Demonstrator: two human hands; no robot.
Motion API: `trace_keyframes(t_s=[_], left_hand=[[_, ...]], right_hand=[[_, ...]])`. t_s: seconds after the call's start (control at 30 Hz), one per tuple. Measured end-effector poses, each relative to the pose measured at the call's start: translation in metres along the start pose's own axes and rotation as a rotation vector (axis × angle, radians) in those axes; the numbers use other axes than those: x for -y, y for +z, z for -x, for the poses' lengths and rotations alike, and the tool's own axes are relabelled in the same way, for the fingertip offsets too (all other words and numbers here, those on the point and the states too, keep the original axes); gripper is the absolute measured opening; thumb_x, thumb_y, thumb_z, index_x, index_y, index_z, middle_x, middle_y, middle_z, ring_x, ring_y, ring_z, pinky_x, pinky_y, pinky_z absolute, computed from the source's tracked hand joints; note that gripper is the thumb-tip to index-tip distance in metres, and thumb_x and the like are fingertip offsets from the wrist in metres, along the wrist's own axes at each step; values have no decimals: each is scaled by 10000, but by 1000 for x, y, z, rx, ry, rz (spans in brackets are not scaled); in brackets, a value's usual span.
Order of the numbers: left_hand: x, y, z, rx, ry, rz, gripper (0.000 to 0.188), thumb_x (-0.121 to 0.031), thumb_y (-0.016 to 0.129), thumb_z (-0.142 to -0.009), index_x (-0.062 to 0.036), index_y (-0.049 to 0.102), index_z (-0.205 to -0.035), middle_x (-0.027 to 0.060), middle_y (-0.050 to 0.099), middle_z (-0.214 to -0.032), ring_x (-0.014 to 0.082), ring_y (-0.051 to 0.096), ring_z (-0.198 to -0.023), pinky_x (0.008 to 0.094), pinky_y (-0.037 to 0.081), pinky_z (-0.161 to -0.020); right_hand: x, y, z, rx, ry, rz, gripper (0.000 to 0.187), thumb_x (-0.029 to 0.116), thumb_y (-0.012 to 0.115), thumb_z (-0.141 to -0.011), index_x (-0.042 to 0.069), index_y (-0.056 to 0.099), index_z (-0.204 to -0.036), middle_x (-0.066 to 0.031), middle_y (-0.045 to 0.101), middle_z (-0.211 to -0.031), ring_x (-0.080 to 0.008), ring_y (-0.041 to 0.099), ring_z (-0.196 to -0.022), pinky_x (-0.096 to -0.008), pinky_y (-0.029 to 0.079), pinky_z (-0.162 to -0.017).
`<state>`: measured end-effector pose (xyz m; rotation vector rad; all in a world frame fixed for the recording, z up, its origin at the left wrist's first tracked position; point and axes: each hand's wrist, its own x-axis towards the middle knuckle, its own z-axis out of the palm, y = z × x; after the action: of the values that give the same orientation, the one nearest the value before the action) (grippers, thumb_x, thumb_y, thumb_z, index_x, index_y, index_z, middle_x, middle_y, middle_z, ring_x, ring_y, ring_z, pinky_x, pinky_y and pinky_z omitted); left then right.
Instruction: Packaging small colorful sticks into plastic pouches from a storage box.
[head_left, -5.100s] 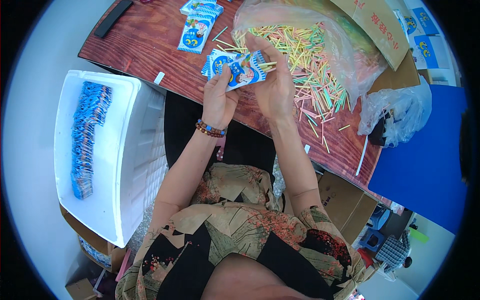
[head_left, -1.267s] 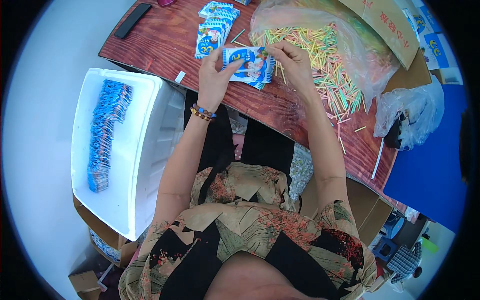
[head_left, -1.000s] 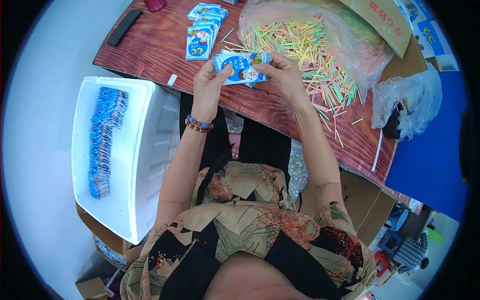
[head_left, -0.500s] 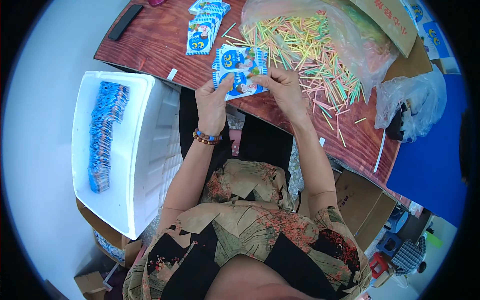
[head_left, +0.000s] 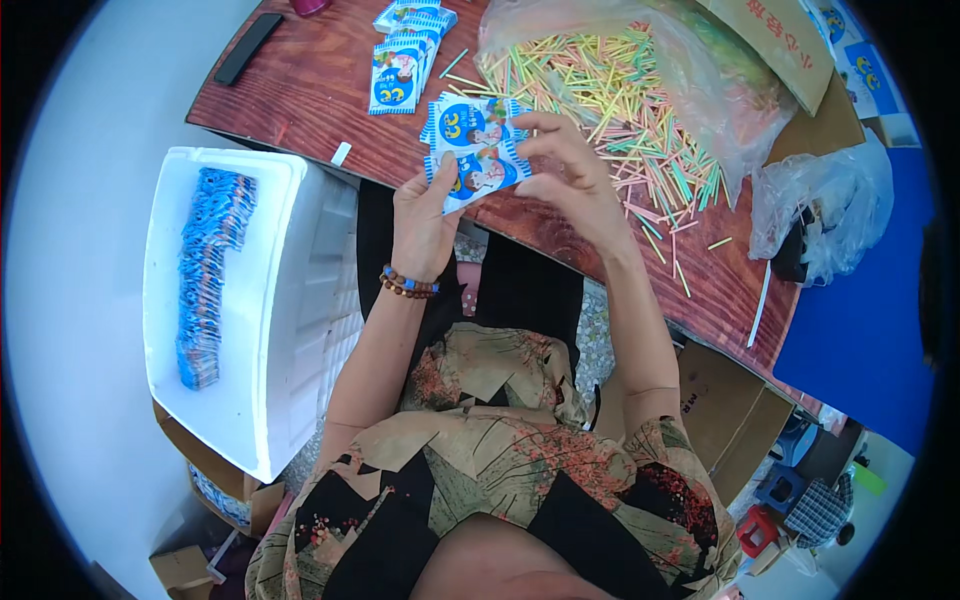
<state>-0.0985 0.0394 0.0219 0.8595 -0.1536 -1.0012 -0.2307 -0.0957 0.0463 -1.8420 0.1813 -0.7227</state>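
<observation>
At the table's near edge, my left hand (head_left: 424, 222) pinches a small blue-and-white packet (head_left: 488, 176) between thumb and fingers. Just beyond it lie more packets (head_left: 468, 122) of the same kind, partly overlapped by the held one. My right hand (head_left: 578, 190) is beside the packet's right edge, thumb and fingers spread apart; whether a fingertip touches the packets behind is hard to tell. Farther back lies a fanned pile of similar packets (head_left: 394, 76). Thin pastel sticks (head_left: 640, 110) spill from a clear plastic bag (head_left: 735, 110) on the right, near my right hand.
A white foam box (head_left: 235, 330) at my left holds a long row of blue packets (head_left: 205, 275). On the reddish wooden table (head_left: 310, 100) lies a black bar (head_left: 248, 48). A cardboard box (head_left: 830, 110) and crumpled clear bag (head_left: 845, 200) are at the right.
My right hand has let go of the held packet and its fingers have spread apart, moving slightly right. My left hand keeps its pinch, and the packet has tilted.
</observation>
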Motion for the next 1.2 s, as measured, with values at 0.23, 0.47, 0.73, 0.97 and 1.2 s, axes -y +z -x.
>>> trace_keyframes(t_s=[0.23, 0.47, 0.73, 0.97, 1.2], left_hand=[[7, 8, -3, 30, 13, -43, 245, -204, 542, -958, 23, 620, -1008, 94, 667, -980, 141, 657, -854, 286, 534, -709], [16, 2, -6, 5, 44, -70, 270, -259, 533, -965, -4, 623, -966, 67, 668, -875, 108, 616, -678, 242, 484, -565], [12, -1, -5, 42, -3, -68, 232, -240, 527, -969, -27, 619, -970, 44, 664, -937, 90, 597, -773, 264, 481, -636], [11, -7, -5, 41, -5, -43, 223, -235, 541, -962, -28, 620, -933, 50, 664, -922, 95, 594, -766, 270, 473, -636], [13, -6, -8, 8, 2, -42, 231, -235, 548, -957, -14, 617, -955, 68, 667, -905, 126, 626, -717, 269, 504, -597]], right_hand=[[-9, 2, -1, 155, -83, 200, 245, 161, 736, -741, 160, 735, -986, -68, 527, -1314, -267, 437, -1253, -414, 286, -1062], [-7, -29, -2, 29, 181, -143, 179, 93, 636, -840, 50, 703, -1000, -75, 605, -1216, -170, 561, -1084, -307, 438, -927], [-37, -172, -5, -473, 167, 577, 223, 129, 604, -870, -16, 659, -1030, -73, 680, -969, -113, 607, -906, -249, 456, -815], [-4, -202, -13, -477, 494, 847, 233, 191, 632, -845, -8, 680, -955, -49, 677, -799, -106, 598, -717, -266, 459, -645], [-45, -190, 4, -332, 425, 882, 228, 212, 640, -844, 27, 697, -964, -68, 658, -715, -119, 582, -621, -280, 446, -580]])
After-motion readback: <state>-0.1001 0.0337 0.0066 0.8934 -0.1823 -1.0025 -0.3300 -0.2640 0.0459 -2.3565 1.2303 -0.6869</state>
